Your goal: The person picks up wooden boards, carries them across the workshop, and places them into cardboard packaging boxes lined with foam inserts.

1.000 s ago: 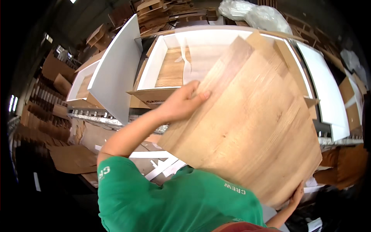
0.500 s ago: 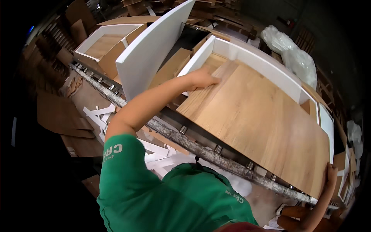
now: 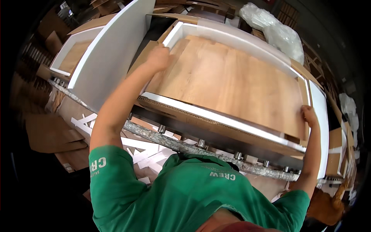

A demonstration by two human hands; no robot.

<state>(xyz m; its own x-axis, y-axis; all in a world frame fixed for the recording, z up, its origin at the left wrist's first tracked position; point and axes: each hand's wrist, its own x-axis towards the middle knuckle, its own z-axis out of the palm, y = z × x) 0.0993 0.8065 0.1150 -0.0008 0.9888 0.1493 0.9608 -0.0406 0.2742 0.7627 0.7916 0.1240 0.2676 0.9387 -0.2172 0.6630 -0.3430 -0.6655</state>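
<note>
A large wood-grain panel (image 3: 232,85) lies within a shallow cardboard box (image 3: 185,118) lined with white foam strips (image 3: 224,120). At the panel's left end, my left hand (image 3: 159,58) is closed beside the foam corner; its fingers are partly hidden and a little blurred. My right hand (image 3: 308,115) curls over the panel's right edge, near the front right corner. The panel sits inside the foam border, with a narrow gap along its front and right sides.
A tall white board (image 3: 112,50) stands upright left of the box. Another foam-lined box (image 3: 62,58) is beyond it. The roller conveyor (image 3: 174,143) runs beneath, with foam scraps (image 3: 143,149) on the floor. Plastic wrap (image 3: 280,33) is heaped behind. A person's legs (image 3: 326,205) show lower right.
The panel has gone from slanting over the box's front edge to lying inside the foam border. Both hands moved away from me with it, and the front foam strip now shows.
</note>
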